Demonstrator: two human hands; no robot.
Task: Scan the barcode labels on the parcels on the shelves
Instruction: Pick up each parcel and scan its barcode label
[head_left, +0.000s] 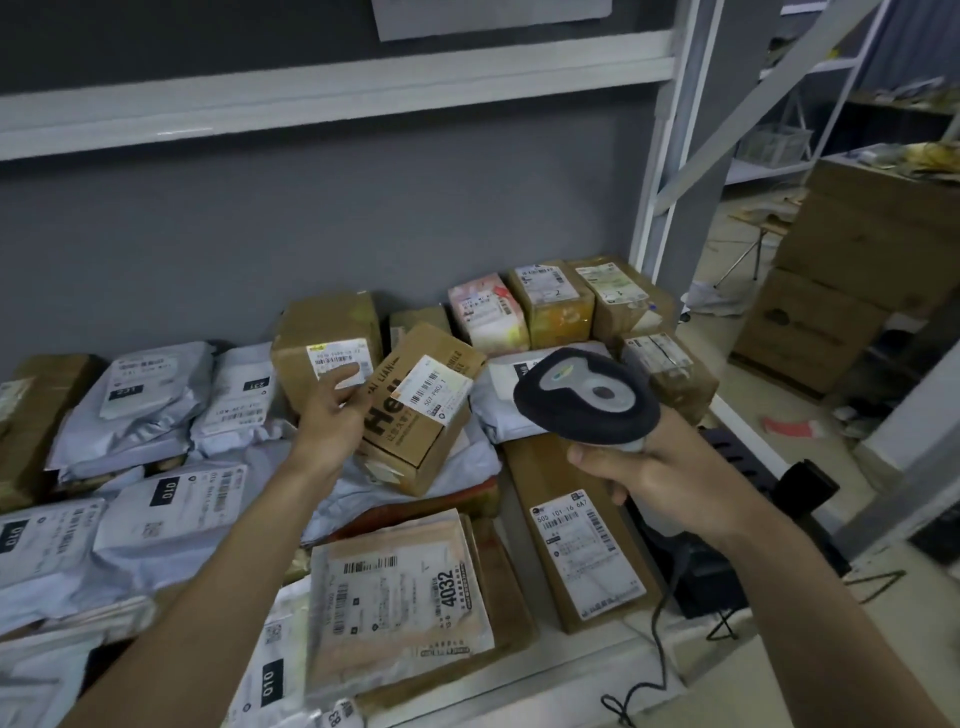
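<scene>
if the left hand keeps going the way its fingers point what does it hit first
Most likely the white label on the upright cardboard box; the left hand has its fingers at or almost on it, though depth is unclear.

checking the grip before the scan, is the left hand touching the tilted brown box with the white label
Touching. The head view shows the left hand against the left side of the tilted brown box, fingers lying on its edge with no gap, while the right hand holds the scanner.

Right hand grips a barcode scanner | left hand steadies a tilted cardboard box (white label up) | parcels crowd the shelf
</scene>
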